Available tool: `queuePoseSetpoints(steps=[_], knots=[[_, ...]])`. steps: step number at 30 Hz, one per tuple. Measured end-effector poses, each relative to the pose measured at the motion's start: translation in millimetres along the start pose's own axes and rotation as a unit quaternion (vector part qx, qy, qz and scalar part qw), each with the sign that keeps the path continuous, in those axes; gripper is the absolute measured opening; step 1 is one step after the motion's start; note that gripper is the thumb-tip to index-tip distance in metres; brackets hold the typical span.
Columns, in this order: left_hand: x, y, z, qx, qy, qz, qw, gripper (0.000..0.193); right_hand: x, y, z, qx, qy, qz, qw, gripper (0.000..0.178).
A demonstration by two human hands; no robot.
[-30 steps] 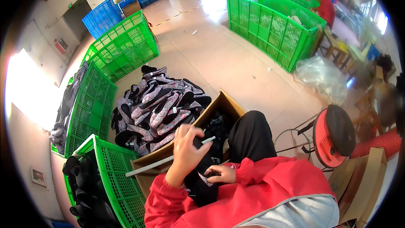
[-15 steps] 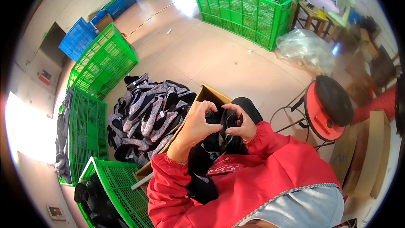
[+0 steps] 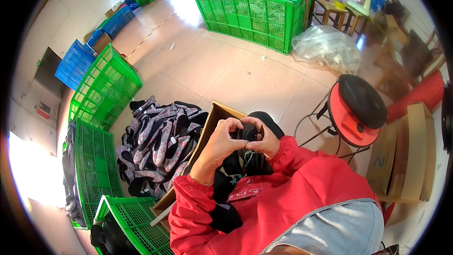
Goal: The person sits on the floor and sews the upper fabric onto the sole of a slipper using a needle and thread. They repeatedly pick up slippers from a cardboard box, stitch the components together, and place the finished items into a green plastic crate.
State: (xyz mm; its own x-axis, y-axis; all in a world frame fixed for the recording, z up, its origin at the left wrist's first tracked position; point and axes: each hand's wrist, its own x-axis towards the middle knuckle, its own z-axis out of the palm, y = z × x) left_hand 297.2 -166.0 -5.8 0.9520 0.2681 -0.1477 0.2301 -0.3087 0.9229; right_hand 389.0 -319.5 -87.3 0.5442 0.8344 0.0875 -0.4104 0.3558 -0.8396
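My left hand [image 3: 226, 139] and my right hand [image 3: 265, 140] meet in front of my lap, fingers curled and thumbs nearly tip to tip. Between them is a small black piece [image 3: 247, 133], its kind unclear; both hands seem to grip its edges. Below the hands, dark items [image 3: 230, 166] lie in an open cardboard box [image 3: 214, 113]. A black cloth-like piece [image 3: 226, 218] rests on my red sleeve and apron. Left of the box, a heap of patterned grey-pink and black slipper-like pieces [image 3: 158, 139] covers the floor.
Green crates [image 3: 94, 160] line the left side, and another green crate [image 3: 134, 217] with black items stands close by. A large green crate [image 3: 250, 16] and a clear plastic bag [image 3: 325, 49] are farther off. At right are a red stool with a black cushion [image 3: 361, 101] and cardboard [image 3: 401, 156].
My hands have drawn closer together, thumbs nearly meeting, and the black piece now shows between them. The whole view has shifted slightly.
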Motion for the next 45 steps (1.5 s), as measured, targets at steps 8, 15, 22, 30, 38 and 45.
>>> queuePoseSetpoints(steps=[8,15,22,30,38,45], knots=[[11,2,5,-0.001,-0.007,-0.015,1.000,0.044,1,1,-7,0.040,0.013,0.031,0.999,0.085],[22,-7,5,-0.015,-0.011,-0.026,0.999,0.046,2,-2,-2,0.076,0.016,0.032,0.996,0.084],[26,1,2,0.016,-0.039,-0.051,0.998,0.038,6,-2,-7,0.090,0.013,0.041,0.995,0.080],[30,-8,1,0.025,-0.034,-0.031,0.999,0.036,6,-4,-6,0.093,0.022,0.042,0.995,0.075],[30,-9,1,0.044,-0.034,-0.028,0.998,0.029,6,3,-8,0.078,0.025,0.049,0.995,0.069],[31,-10,3,0.021,-0.040,-0.003,0.999,0.017,5,5,-10,0.100,0.018,0.049,0.994,0.064]])
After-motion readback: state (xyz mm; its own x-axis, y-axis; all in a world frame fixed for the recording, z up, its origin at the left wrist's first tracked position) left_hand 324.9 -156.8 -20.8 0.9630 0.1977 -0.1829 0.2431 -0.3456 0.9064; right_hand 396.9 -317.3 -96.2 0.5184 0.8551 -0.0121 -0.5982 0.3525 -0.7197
